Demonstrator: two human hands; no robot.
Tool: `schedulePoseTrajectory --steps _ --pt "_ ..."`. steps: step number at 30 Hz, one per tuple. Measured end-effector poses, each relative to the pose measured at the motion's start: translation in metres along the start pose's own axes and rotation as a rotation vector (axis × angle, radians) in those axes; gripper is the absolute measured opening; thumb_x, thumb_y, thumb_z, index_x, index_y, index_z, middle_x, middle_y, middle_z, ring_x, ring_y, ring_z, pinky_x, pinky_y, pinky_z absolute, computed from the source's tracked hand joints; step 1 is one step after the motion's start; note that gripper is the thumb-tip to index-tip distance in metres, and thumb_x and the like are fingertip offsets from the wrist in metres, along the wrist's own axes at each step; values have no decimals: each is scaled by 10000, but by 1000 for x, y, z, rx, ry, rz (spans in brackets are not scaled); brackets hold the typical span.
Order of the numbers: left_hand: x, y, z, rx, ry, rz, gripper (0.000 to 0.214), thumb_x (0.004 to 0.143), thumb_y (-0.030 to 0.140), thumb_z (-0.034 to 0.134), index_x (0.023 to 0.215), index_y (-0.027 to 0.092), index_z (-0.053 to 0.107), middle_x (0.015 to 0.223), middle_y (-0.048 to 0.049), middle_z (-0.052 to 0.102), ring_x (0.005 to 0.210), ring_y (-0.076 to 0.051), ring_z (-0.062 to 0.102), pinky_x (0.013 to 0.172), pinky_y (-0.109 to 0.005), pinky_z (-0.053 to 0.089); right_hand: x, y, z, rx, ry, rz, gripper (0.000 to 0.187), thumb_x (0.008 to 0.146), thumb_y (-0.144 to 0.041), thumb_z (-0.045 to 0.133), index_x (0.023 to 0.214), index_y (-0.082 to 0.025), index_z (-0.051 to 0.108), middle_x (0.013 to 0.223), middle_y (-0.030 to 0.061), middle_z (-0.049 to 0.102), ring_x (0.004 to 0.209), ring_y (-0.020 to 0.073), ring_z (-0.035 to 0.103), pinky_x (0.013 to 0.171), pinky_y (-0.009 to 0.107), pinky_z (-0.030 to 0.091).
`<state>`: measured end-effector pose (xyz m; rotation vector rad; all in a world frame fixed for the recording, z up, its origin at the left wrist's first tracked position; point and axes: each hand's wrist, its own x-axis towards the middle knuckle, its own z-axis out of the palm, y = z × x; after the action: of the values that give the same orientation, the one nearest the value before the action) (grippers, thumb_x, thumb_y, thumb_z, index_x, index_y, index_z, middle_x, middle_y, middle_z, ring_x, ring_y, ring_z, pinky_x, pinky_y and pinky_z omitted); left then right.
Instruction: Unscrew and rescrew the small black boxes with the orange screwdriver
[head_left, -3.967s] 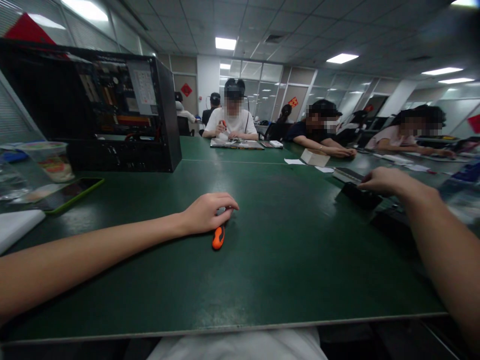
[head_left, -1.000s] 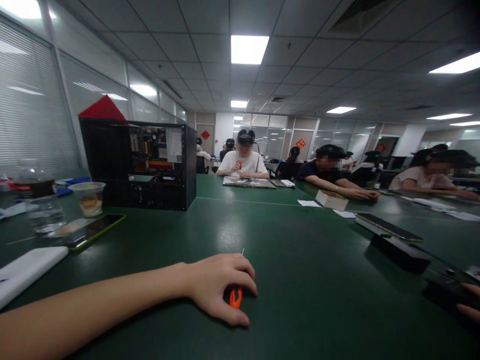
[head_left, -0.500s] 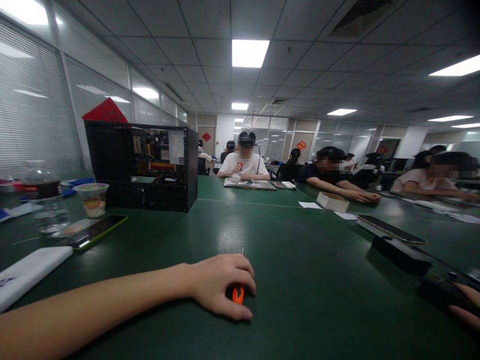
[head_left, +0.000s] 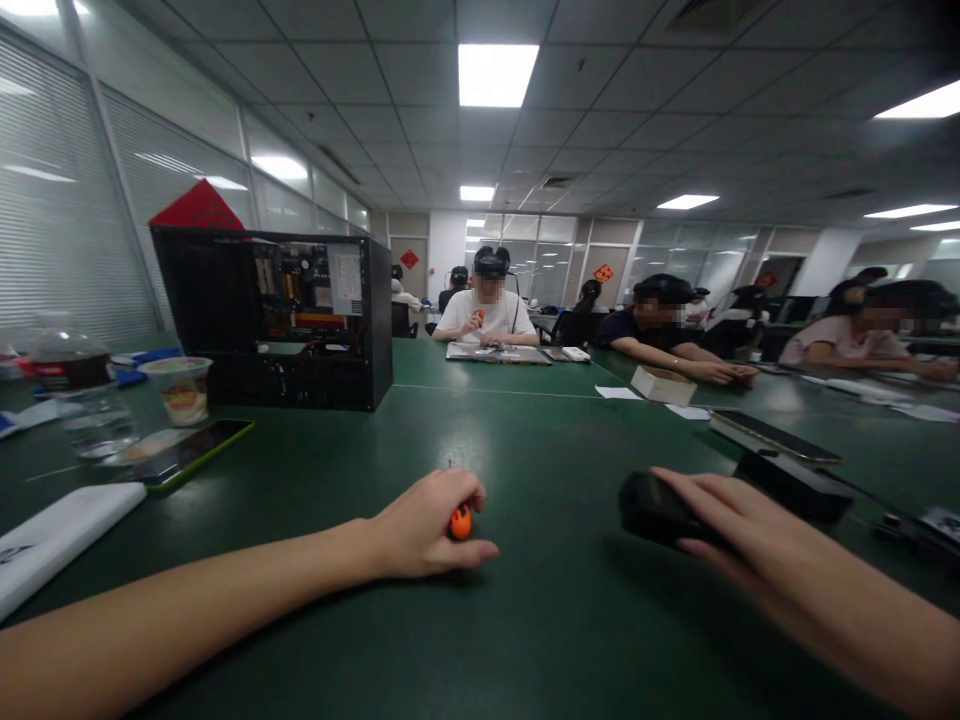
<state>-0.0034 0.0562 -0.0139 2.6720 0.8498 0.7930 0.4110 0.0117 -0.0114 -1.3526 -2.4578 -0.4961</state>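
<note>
My left hand rests on the green table, its fingers curled round a screwdriver with an orange and black handle. A thin bit of metal shaft shows beyond the fingers, pointing away from me. On the right, my right hand grips a black box-shaped object between thumb and fingers, above the table. Motion blurs it, and I cannot make out its kind. A gap of bare tabletop separates the two hands.
An opened computer case stands at the left back. Nearby are a phone, a white slab, a cup and a bottle. Another black box and a phone lie right. Co-workers sit across.
My right hand has come in from the right edge, carrying the black object towards the middle. The left hand has shifted slightly left and away, still round the screwdriver. The view has tilted slightly down.
</note>
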Motion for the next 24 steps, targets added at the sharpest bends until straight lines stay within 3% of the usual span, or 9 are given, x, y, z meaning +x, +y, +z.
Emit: schedulePoseTrajectory --steps 3,5,7,11,18,24 --pt "-4 7 -2 43 82 13 194 932 353 598 974 190 501 923 -45 558 771 -171 497 696 -290 422 55 -84 -12 197 -73 -159 569 990 -363 454 1553 -313 397 1344 101 625 1121 273 658 937 440 602" --pt "-7 10 -3 48 119 66 114 955 278 544 1011 187 504 954 -59 569 824 -183 512 747 -306 445 78 -119 -9 259 -162 -232 511 993 -306 471 1484 -164 480 1297 162 624 1095 266 641 951 446 586" --pt "-9 13 -2 21 92 103 138 961 264 550 1071 185 524 996 -65 586 884 -192 532 806 -318 463 91 -137 -1 292 -197 -266 505 996 -283 481 1454 -69 482 1280 204 610 1093 275 620 960 467 573" --pt "-9 17 0 -51 52 69 138 975 285 572 1067 184 583 1019 -61 592 941 -190 564 875 -321 478 97 -140 11 336 -158 -302 548 1020 -330 448 1474 -24 435 1294 231 585 1131 292 592 978 493 555" --pt "-1 19 1 -106 100 83 144 974 275 582 1050 166 639 1087 -78 600 1016 -196 598 941 -328 484 89 -125 24 437 -3 -330 529 1035 -378 428 1464 -73 475 1409 214 548 1270 264 568 1074 440 520" --pt "-3 18 0 -69 99 69 242 972 291 594 1164 158 658 1039 -78 613 930 -191 606 865 -323 497 87 -123 27 419 99 -392 477 1032 -320 442 1444 -97 531 1376 178 600 1227 233 611 1042 392 550"
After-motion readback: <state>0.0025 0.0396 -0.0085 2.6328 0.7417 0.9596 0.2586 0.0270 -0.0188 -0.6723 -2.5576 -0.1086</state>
